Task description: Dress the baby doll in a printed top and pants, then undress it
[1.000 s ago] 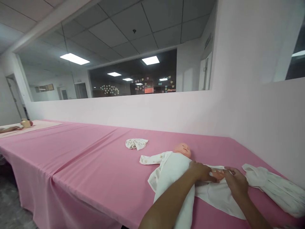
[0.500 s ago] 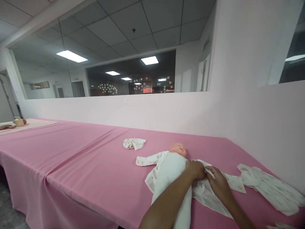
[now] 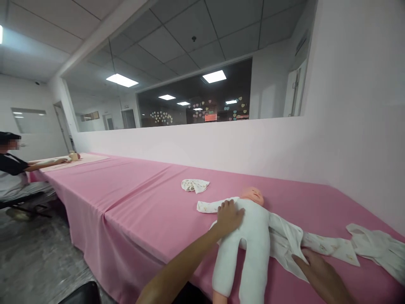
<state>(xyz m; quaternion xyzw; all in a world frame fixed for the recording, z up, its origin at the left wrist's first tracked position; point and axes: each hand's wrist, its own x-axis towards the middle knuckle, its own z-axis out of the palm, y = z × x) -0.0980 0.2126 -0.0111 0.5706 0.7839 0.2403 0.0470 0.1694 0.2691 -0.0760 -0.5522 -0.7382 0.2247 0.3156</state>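
A baby doll [image 3: 255, 223] lies on its back, its white cloth body and legs bare and its head towards the wall. Beneath it spreads a printed white baby shirt [image 3: 286, 236], one sleeve out to each side. My left hand [image 3: 228, 217] rests on the doll's chest and the shirt edge there, fingers stretched out. At the shirt's right front panel, my right hand [image 3: 316, 270] has the cloth edge between thumb and fingers; the exact grip is partly hidden. A small printed baby cap [image 3: 194, 185] lies to the left of the doll's head.
Crumpled white baby clothing [image 3: 378, 245] lies at the right on the pink-covered table [image 3: 142, 202]. A wall with a window runs behind. At the table's far left a person [image 3: 14, 162] sits by a pale mat [image 3: 91, 158]. A dark chair [image 3: 84, 293] stands at the front.
My left hand has moved from the shirt's right side onto the doll's chest. My right hand has drawn the shirt panel right and towards me. The view has turned left.
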